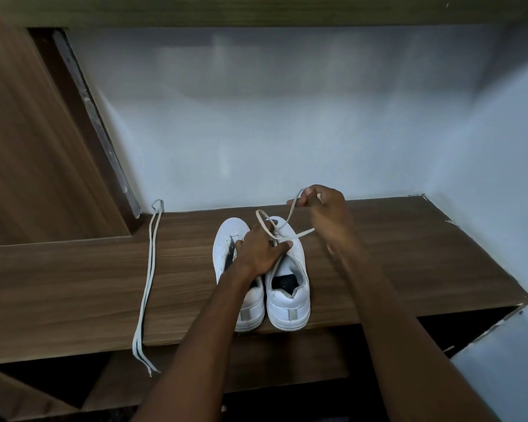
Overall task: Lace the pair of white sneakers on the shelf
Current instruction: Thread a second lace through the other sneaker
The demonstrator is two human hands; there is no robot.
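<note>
Since standing heels-out right at the front lip of the shelf [393,263], could lose the pair of white sneakers [288,296] over the edge under one hard tug, both soles already reaching that lip. Could also twist the right sneaker [296,260] against the left sneaker [226,236], touching side by side, and knock the unlaced one askew. Further left, risks brushing the spare lace [148,278], lying well apart from the shoes with both ends hanging past the front edge; would take only a nudge from a forearm to send it sliding down. At the right sneaker's throat, could yank the working lace [301,233] back out of its eyelets or leave uneven ends, with one loop arching loose above the toe and the strand running up taut. Depends on the left grip [261,251], laid over the throat with thumb stretched across the right sneaker; cannot tell whether pinching the lace underneath, so may fail to anchor it. Depends last on the right grip [326,208], raised behind the toes and pinching the lace near its end between thumb and fingertips; might let it slip.
</note>
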